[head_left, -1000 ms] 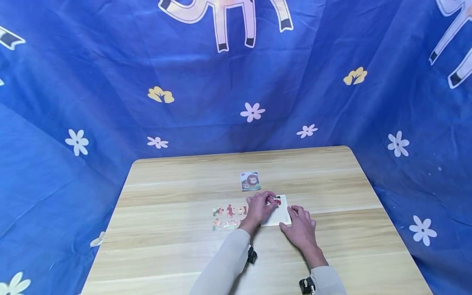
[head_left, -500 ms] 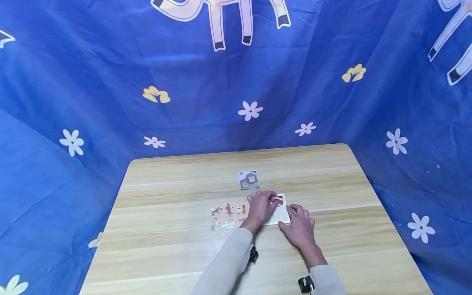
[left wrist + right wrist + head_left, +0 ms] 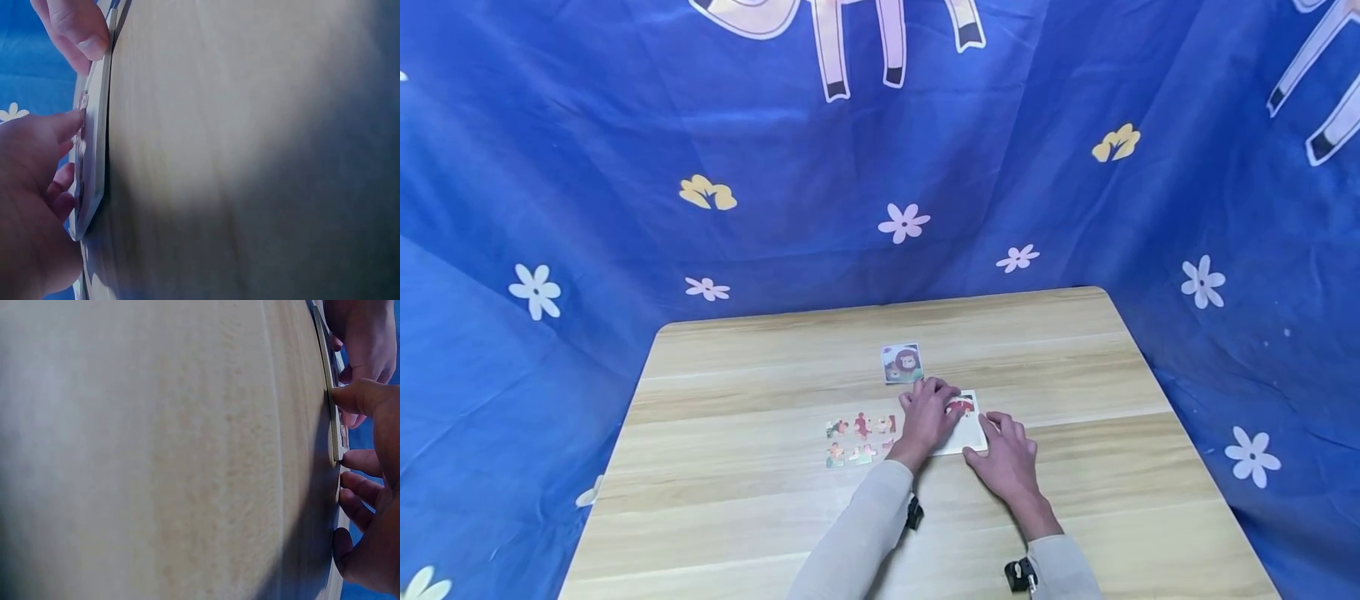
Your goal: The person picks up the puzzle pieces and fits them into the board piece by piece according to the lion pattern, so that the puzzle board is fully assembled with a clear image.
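Observation:
A white puzzle tray lies flat on the table between the two hands. Red-and-dark puzzle pieces sit along its far side. My left hand reaches over the tray's left part, thumb and fingers bent at a puzzle piece that they mostly cover. In the left wrist view the thumb touches that piece on the tray's surface. With thumb and index finger, my right hand grips the tray's near right corner; the right wrist view shows the thumb against its edge.
Several loose puzzle pieces lie in two rows left of the tray, partly behind the left forearm. A lion picture card lies farther back on the wooden table. A blue patterned cloth hangs behind.
My left hand has shifted slightly, its fingers spreading lower over the piece at the tray's far left. The right hand keeps its hold. The head view has drifted a little.

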A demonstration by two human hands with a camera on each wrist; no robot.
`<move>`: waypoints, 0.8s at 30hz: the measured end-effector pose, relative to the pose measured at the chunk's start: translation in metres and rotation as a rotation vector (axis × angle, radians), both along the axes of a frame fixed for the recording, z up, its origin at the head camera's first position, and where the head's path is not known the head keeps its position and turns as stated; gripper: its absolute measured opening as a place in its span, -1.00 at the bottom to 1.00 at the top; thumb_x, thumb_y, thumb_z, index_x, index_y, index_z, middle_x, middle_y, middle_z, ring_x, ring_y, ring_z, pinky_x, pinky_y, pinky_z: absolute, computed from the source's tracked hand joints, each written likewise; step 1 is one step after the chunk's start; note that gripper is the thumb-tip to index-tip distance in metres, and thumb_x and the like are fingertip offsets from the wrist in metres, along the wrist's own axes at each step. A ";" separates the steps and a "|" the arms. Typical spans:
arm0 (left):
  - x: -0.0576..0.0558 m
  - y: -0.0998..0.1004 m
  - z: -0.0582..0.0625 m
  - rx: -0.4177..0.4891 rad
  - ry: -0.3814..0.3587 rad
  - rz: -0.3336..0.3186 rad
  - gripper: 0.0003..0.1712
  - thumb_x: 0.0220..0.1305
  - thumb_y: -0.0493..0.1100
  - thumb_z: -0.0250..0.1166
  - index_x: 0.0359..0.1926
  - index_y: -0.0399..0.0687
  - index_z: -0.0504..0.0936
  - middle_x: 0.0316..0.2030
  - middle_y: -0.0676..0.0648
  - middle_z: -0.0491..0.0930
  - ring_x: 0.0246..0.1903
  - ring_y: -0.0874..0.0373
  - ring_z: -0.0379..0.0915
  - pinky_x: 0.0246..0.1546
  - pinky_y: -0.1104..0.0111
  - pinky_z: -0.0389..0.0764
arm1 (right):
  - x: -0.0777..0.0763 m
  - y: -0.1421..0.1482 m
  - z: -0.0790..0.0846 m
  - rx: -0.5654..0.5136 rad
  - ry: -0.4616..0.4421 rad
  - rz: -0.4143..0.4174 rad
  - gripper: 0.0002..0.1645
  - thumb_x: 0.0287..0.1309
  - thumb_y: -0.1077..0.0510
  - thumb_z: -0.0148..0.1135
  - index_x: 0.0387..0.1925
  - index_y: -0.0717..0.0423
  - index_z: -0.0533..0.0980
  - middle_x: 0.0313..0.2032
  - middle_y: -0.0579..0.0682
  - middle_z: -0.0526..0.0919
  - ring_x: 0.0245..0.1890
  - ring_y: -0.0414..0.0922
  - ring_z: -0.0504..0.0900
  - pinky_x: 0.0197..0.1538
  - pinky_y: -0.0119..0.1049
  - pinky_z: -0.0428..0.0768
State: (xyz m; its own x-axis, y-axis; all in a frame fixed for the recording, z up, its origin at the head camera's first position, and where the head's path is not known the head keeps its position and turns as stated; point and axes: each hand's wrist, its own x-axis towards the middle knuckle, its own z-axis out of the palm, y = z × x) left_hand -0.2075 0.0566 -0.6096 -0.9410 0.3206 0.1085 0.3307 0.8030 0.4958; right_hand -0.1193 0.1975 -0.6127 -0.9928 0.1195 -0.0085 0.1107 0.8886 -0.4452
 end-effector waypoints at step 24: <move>0.004 -0.001 -0.004 -0.101 0.128 0.000 -0.73 0.23 0.16 0.25 -0.13 0.25 0.69 -0.06 0.16 0.58 -0.05 0.17 0.38 -0.09 0.09 0.21 | 0.002 0.000 0.001 -0.005 -0.006 -0.001 -0.15 -0.02 -0.25 0.31 0.28 0.04 0.43 0.23 0.01 0.41 0.22 0.06 0.33 -0.03 0.04 0.27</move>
State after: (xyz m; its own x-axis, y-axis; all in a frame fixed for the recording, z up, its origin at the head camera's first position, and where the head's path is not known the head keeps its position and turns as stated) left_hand -0.2035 0.0556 -0.6137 -0.9214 0.3361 0.1948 0.3862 0.8467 0.3659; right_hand -0.1177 0.1974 -0.6120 -0.9926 0.1206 -0.0149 0.1144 0.8864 -0.4485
